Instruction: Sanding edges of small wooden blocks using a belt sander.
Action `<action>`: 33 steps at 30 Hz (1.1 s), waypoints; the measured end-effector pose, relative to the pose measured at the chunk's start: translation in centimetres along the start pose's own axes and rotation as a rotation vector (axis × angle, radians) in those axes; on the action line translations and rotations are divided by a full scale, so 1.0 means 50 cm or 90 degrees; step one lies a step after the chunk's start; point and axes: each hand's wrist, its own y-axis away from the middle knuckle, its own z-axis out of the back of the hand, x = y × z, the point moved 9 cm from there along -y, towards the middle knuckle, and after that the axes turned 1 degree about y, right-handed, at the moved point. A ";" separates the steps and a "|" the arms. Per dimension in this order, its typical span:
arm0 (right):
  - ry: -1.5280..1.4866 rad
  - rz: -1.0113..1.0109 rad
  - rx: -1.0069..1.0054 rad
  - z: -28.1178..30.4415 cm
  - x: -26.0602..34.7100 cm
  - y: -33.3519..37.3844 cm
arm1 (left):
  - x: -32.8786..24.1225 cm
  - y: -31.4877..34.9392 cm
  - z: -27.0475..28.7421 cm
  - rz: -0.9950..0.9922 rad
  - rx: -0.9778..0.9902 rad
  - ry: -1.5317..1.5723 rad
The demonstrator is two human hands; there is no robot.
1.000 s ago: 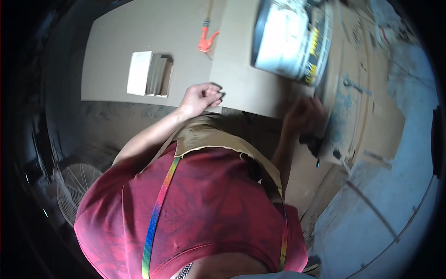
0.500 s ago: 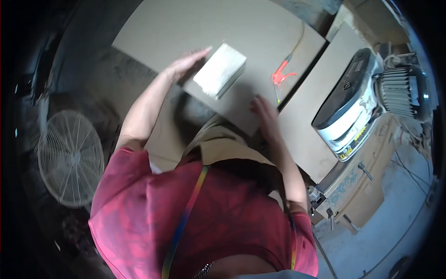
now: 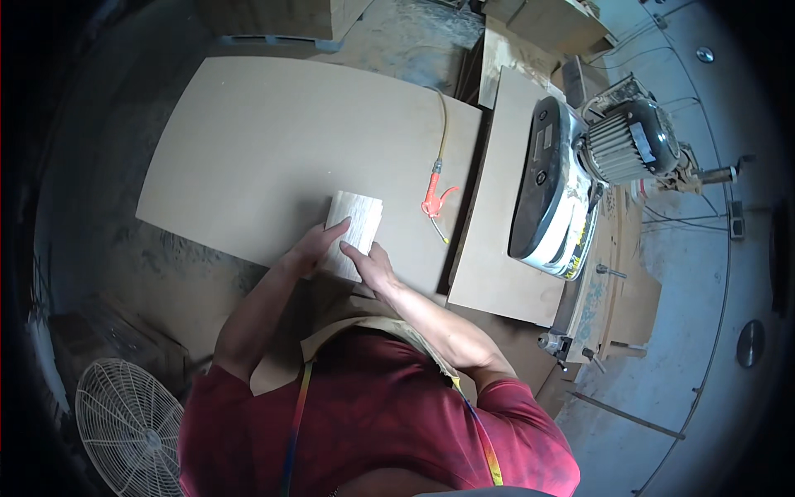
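The left grip [image 3: 317, 243] and the right grip [image 3: 374, 267] are both clamped on a pale wooden block [image 3: 358, 217], one from each long side, with the thumbs over its streaky upper face and most of the fingers hidden. The block is over the near edge of the tabletop [image 3: 273, 124], in front of the person's body; whether it rests there or is lifted cannot be told. It looks stiff and dry, probably moderate in weight, hardly fragile, though dust could make it a little slippery. If it is several pieces rather than one, which is unclear, squeezing the long sides near the middle would seem the safest hold. To its right lies a red air gun [image 3: 432, 199]; beyond it stands a machine with a ribbed motor [image 3: 623, 147].
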 end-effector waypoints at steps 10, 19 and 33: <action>-0.054 -0.038 0.054 0.006 0.006 0.000 | 0.005 -0.009 0.023 0.054 -0.181 -0.081; 0.001 0.054 0.037 0.080 0.018 0.086 | -0.020 0.078 -0.091 -0.075 -0.157 -0.028; -0.293 0.197 -0.106 0.554 -0.103 0.373 | -0.057 -0.052 -0.607 -0.297 0.189 -0.006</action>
